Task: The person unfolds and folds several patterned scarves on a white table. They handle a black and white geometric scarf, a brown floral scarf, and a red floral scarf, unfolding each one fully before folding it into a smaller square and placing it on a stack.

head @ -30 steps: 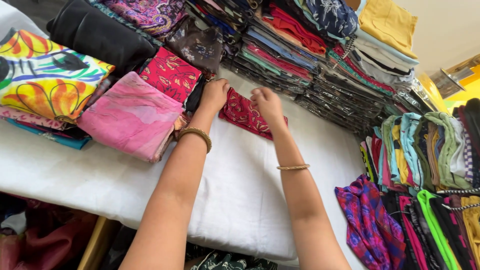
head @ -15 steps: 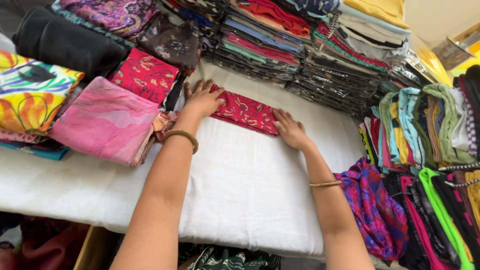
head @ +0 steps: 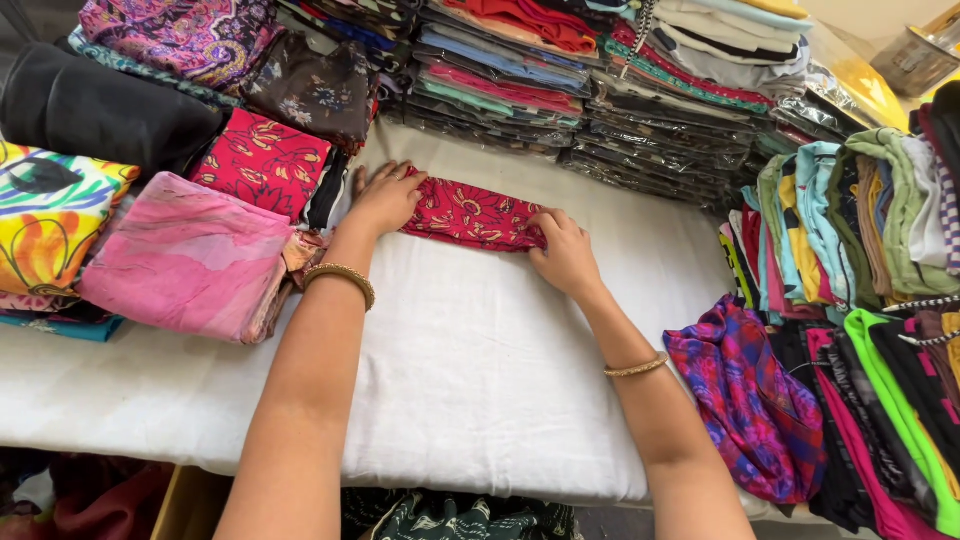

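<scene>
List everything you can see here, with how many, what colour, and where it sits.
Folded patterned cloth: one, red, table middle, under both hands.
Table cover: one, white.
Folded fabrics: several; pink, red, black, yellow print; left.
Packaged garment stacks: many, mixed colours, far edge.
Folded clothes: many, green, blue, black, right.
Purple-red print cloth: one, right edge.
Bangles: two, gold, one per wrist.
Left hand: cloth's left end.
Right hand: cloth's right end.

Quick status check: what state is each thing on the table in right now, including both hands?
Red patterned cloth: folded into a strip, flat on the white sheet.
Left hand: flat on the cloth's left end.
Right hand: pressing its right end.
Pink cloth: folded, on a pile.
Packaged garments: stacked.
White sheet: spread flat.
</scene>
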